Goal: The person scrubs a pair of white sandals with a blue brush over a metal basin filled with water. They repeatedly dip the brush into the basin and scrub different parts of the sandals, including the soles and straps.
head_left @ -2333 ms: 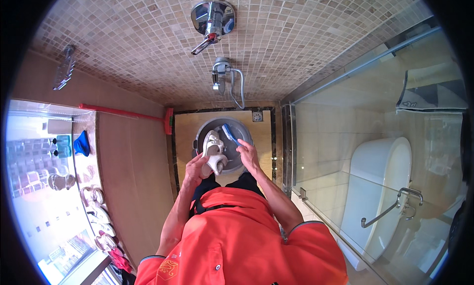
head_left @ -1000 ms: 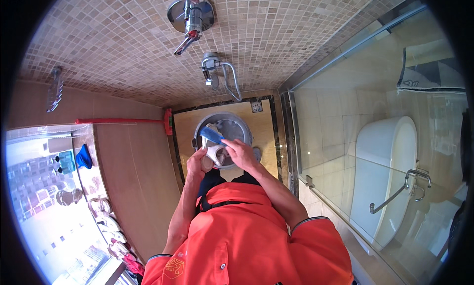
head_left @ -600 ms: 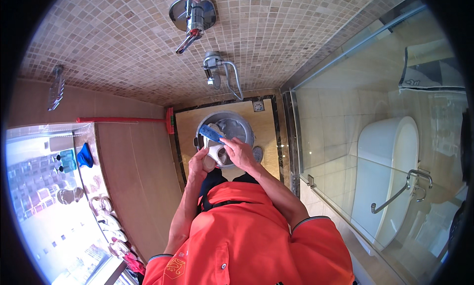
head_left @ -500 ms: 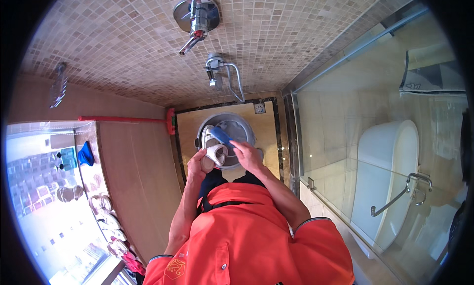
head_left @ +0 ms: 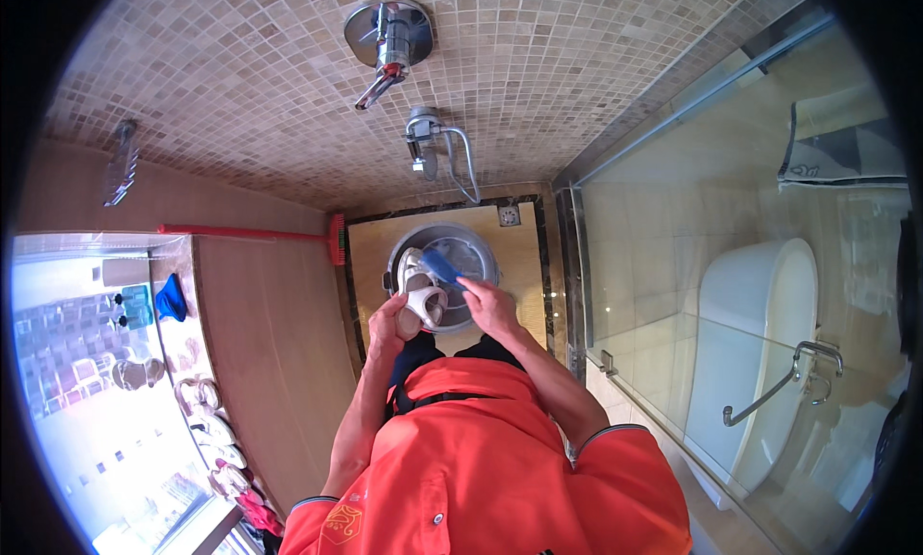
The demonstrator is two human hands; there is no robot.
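- Fingers of the person's left hand (head_left: pixel 386 322) are clamped on the near end of a white, low-cut shoe (head_left: pixel 416 293).
- That shoe tilts over the left side of a round grey basin (head_left: pixel 486 259), its opening turned toward the person.
- Just beside the shoe slants a flat-backed blue plastic brush (head_left: pixel 440 265); from where I stand, I can't tell whether its bristles touch.
- Right-hand fingers close around the brush's handle; the right hand (head_left: pixel 492 308) is near the basin's right side.
- Over at the far left, a small blue cloth-like bundle (head_left: pixel 171 298) lies on a pale window ledge (head_left: pixel 175 252), near a row of pale shoes (head_left: pixel 213 425).
- Next comes a long red-handled broom (head_left: pixel 255 233) along the brown wall (head_left: pixel 269 315).
- Ahead of the person, I see a round chrome mixer tap (head_left: pixel 389 36).
- Beyond the basin's right side, a square metal drain (head_left: pixel 509 214) is set in the tan floor (head_left: pixel 521 276).
- Farthest right, behind clear glass, stands a white oval bathtub (head_left: pixel 745 315).
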